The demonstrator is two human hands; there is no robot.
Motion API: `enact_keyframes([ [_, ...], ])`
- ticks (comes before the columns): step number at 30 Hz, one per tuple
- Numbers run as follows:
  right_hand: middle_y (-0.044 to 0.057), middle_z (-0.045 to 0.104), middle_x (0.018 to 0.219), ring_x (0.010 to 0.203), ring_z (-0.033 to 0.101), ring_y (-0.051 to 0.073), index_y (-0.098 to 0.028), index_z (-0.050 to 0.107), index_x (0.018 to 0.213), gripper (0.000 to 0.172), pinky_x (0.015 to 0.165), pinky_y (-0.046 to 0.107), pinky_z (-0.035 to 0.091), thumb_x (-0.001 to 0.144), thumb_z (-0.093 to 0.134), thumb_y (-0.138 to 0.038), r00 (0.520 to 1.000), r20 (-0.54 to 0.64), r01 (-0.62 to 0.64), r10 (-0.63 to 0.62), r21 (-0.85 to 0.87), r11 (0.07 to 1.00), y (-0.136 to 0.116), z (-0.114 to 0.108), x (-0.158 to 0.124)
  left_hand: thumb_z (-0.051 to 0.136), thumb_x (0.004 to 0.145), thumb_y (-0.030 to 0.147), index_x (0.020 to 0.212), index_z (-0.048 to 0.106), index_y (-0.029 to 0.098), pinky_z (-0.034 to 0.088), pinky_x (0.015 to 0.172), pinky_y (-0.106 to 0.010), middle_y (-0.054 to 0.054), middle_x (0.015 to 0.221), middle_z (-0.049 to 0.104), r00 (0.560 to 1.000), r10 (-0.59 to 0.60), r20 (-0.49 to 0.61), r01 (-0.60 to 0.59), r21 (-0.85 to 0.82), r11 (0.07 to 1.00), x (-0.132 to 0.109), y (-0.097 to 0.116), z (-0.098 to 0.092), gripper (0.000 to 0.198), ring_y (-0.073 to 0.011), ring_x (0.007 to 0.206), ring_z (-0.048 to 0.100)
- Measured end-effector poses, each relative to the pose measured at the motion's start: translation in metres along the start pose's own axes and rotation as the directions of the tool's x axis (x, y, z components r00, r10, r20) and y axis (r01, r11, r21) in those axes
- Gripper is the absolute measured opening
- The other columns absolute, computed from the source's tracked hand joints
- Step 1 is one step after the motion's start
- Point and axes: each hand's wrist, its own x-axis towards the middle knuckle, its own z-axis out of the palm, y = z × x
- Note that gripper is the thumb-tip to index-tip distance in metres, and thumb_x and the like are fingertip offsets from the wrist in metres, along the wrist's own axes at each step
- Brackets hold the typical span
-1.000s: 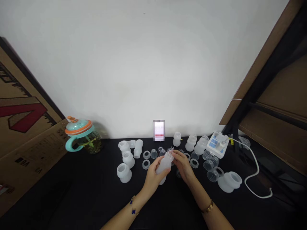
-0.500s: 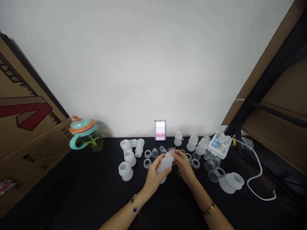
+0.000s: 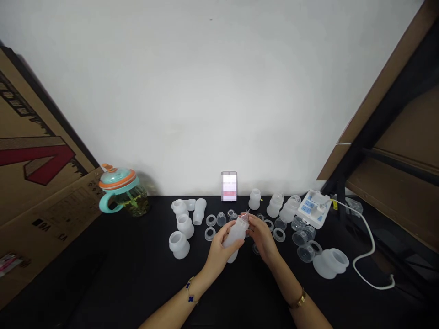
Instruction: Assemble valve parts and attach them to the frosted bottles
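A frosted white squeeze bottle [image 3: 236,234], shaped like a baby bottle, is held tilted in my left hand [image 3: 219,246], with fingers and thumb wrapped round its body. On its neck sits a clear, pointed nipple-like top [image 3: 245,215]. My right hand [image 3: 262,235] is closed at that top, fingertips against its side and rim; the fingers partly cover it. Clear rings and domed caps lie on the black table behind and beside both hands, such as a ring [image 3: 210,234] left of the bottle and another ring [image 3: 279,235] to the right.
White bottle bodies [image 3: 179,245] stand at left. Assembled bottles [image 3: 275,204], a white box [image 3: 313,209] with a white cable [image 3: 372,242], clear domes [image 3: 300,237] and a wide white bottle [image 3: 331,263] are at right. A phone [image 3: 229,186] leans on the wall; a teal-lidded jug [image 3: 123,192] stands far left.
My right fingers have shifted slightly round the clear top, so more of it and the bottle's neck show. The left hand keeps its hold; the other things lie as before.
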Motion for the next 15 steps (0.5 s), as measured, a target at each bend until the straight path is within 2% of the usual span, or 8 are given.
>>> enact_keyframes([
  [7, 0.009, 0.075, 0.108, 0.099, 0.064, 0.028, -0.022, 0.080, 0.097, 0.029, 0.071, 0.032, 0.046, 0.077, 0.075, -0.043, 1.000, 0.028, 0.014, -0.014, -0.007, 1.000, 0.0015, -0.0025, 0.0017, 0.082, 0.071, 0.035, 0.126, 0.064, 0.018, 0.050, 0.099, -0.042, -0.012, 0.124, 0.071, 1.000, 0.004, 0.011, -0.004, -0.023, 1.000, 0.0023, -0.0049, -0.0006, 0.060, -0.0318, 0.114, 0.066],
  [15, 0.009, 0.075, 0.103, 0.091, 0.065, 0.026, -0.022, 0.080, 0.092, 0.029, 0.070, 0.033, 0.047, 0.073, 0.080, -0.044, 1.000, -0.010, 0.025, -0.025, -0.012, 1.000, 0.0012, -0.0035, 0.0024, 0.082, 0.071, 0.032, 0.124, 0.064, 0.018, 0.050, 0.097, -0.040, -0.011, 0.122, 0.071, 1.000, 0.026, -0.013, -0.026, 0.023, 0.999, 0.0013, -0.0056, 0.0005, 0.058, -0.0301, 0.111, 0.065],
])
